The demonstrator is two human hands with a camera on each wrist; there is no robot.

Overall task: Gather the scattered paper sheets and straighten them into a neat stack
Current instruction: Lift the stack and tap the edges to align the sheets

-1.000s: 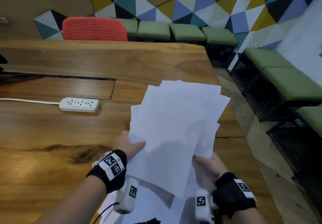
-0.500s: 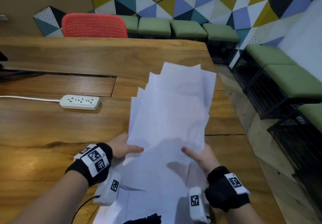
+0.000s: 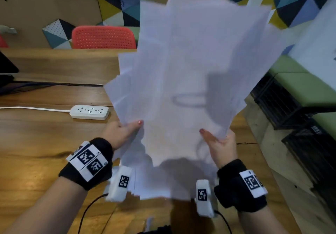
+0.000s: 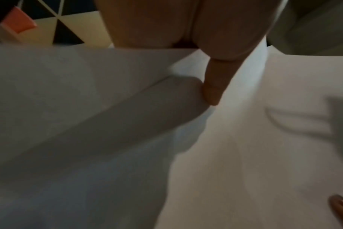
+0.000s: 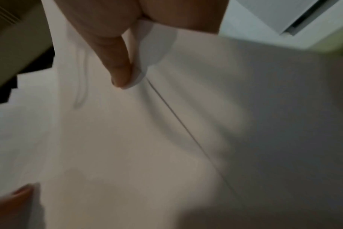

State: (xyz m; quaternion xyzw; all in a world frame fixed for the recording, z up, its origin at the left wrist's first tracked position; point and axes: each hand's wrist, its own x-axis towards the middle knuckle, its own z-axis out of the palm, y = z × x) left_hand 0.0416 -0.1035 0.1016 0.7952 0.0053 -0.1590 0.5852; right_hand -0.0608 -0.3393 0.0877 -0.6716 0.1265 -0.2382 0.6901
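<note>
Both hands hold a fanned bundle of thin white paper sheets [image 3: 190, 73] upright above the brown wooden table [image 3: 36, 142]: the left hand [image 3: 121, 133] pinches its lower left edge, the right hand [image 3: 221, 142] its lower right. The edges splay unevenly, so loosening both pinches and tapping the bottom edge on the table should square them.

left hand [image 3: 121, 133], right hand [image 3: 221, 146], both raised, thumbs pinching
</note>
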